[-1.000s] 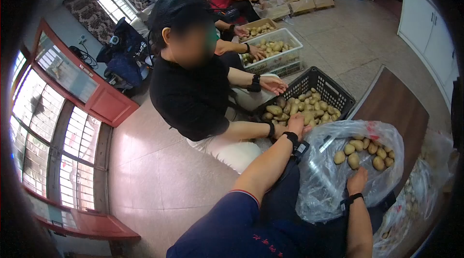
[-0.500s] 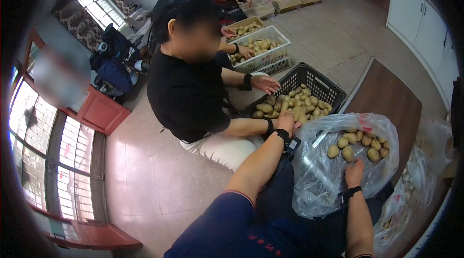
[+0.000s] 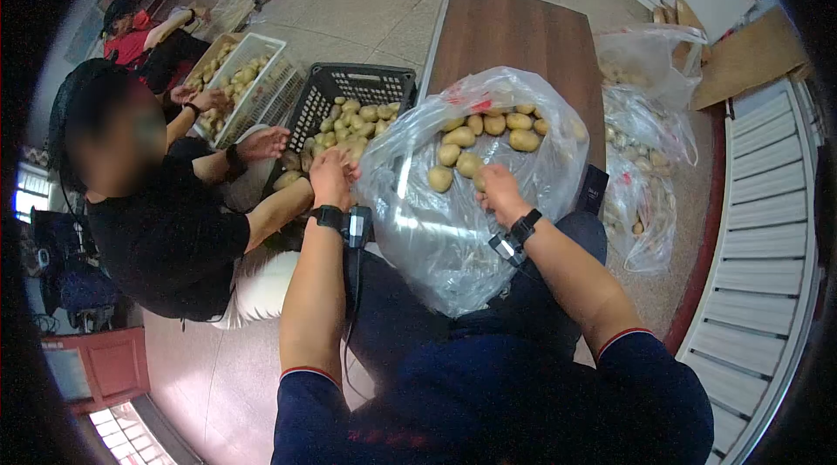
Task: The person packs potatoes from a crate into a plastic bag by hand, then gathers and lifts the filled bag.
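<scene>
Left hand (image 3: 331, 176): at the near corner of the black crate, back uppermost, fingers partly bent; whether it holds anything cannot be told, the palm being hidden. Black band and small device at the wrist.

Right hand (image 3: 503, 193): inside the mouth of the bag, fingers curled, tips at the nearest of the bagged potatoes (image 3: 449, 155); whether it grips one cannot be told. Similar band and device.

Bag (image 3: 436, 247): clear plastic, red marking near the rim, mouth open, lying between lap and board. Bagged potatoes gathered toward its far side, a few set nearer the right hand.

Black crate (image 3: 362, 73): slotted, left of the bag, holding loose potatoes (image 3: 357, 121).

Co-worker (image 3: 166, 230): black top, pale trousers, seated to the left; one open hand (image 3: 263, 143) beside the black crate, the other arm running behind the left hand.

Board (image 3: 514, 33): brown, beyond and partly beneath the bag.

White crate (image 3: 281, 48): farther off, with potatoes; another person's hand (image 3: 209, 100) at its edge.

Filled bags (image 3: 649, 156): clear plastic, on the floor, right of the board.
</scene>
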Motion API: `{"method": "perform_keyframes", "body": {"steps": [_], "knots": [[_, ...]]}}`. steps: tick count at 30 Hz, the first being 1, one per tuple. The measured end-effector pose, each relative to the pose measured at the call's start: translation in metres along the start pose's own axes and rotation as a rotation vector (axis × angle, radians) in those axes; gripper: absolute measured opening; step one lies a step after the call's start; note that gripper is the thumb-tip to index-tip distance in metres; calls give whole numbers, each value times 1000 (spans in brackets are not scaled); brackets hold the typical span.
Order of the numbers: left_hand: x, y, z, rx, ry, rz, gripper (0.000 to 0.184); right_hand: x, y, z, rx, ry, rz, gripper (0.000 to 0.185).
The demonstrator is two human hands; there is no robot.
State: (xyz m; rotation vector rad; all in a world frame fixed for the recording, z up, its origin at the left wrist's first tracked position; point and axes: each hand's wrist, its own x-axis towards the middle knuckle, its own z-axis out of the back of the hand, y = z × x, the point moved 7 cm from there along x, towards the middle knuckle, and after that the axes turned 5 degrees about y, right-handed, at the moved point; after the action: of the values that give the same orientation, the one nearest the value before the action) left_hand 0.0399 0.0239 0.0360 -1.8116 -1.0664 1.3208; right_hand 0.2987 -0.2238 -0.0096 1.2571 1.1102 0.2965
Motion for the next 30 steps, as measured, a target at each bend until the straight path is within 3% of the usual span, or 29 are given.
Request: {"method": "perform_keyframes", "body": {"steps": [2,3,5,11,13,15,17,18,20,21,24,25,28,30], "knots": [[-15,3,-35,214,308,45,32,8,-10,-13,76,84,-78,26],[-25,1,-42,214,306,46,32,5,-11,-17,76,86,-80,26],[-45,14,-73,371,591,157,34,3,-11,-28,133,100,-99,34],[-66,45,-88,568,668,416,40,-9,19,-84,96,360,8,45],[-69,52,-89,583,637,474,44,-13,26,-96,68,342,74,46],[-80,48,-95,467,754,557,42,-14,32,-113,34,362,144,46],[-67,64,-92,435,934,497,38,-14,36,-119,84,379,224,48],[-52,67,-90,502,973,351,35,-10,37,-121,9,394,247,45],[-49,57,-85,495,890,300,29,-5,40,-115,-248,367,365,41],[-54,51,-83,408,780,385,26,-2,44,-111,-429,315,463,40],[-44,49,-80,276,715,367,25,-10,69,-108,-870,114,809,43],[-45,42,-81,235,715,339,24,-10,76,-111,-862,120,832,43],[-47,26,-81,154,692,297,21,-10,74,-114,-1334,66,820,54],[-49,8,-77,94,633,253,21,-5,68,-116,-1402,103,846,55]]}}
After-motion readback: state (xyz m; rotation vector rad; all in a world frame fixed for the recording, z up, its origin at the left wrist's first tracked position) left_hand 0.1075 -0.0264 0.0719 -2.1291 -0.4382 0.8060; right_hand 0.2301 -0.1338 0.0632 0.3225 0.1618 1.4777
